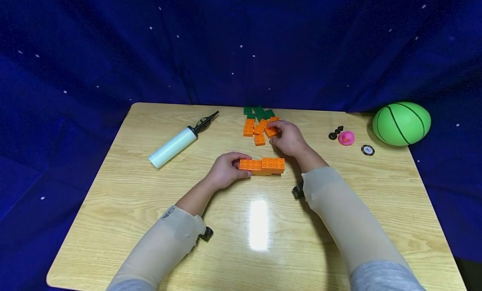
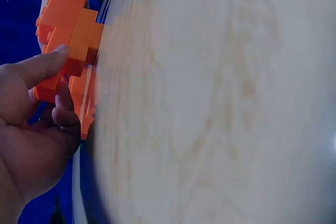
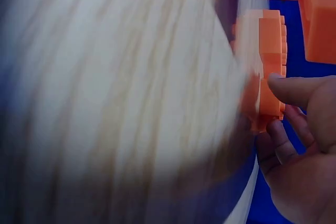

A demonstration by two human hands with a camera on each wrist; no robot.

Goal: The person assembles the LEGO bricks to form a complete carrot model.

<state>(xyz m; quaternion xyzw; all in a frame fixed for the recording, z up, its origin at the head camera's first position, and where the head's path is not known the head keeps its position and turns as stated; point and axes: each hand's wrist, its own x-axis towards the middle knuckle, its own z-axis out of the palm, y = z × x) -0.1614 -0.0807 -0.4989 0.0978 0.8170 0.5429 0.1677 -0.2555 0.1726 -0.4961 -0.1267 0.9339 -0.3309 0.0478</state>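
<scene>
My left hand (image 1: 224, 170) grips the left end of a row of joined orange toy bricks (image 1: 273, 166), thumb in front and fingers behind. In the left wrist view the joined bricks (image 2: 79, 35) form steps, with the thumb pressed on one side. Farther back, my right hand (image 1: 289, 139) pinches an orange brick (image 1: 271, 132) at the right edge of a loose group of orange bricks (image 1: 248, 130). The right wrist view has the thumb and fingers on either side of that brick (image 3: 269, 98). Behind the orange group lie several green bricks (image 1: 259, 112).
On the left lies a light-blue hand pump (image 1: 173, 147) with a black nozzle. To the right are a small black object (image 1: 335, 133), a pink rubber duck (image 1: 346, 138), a round chip (image 1: 367, 150) and a green ball (image 1: 401, 124). A dark blue curtain (image 1: 241, 48) hangs behind the wooden table (image 1: 124, 190).
</scene>
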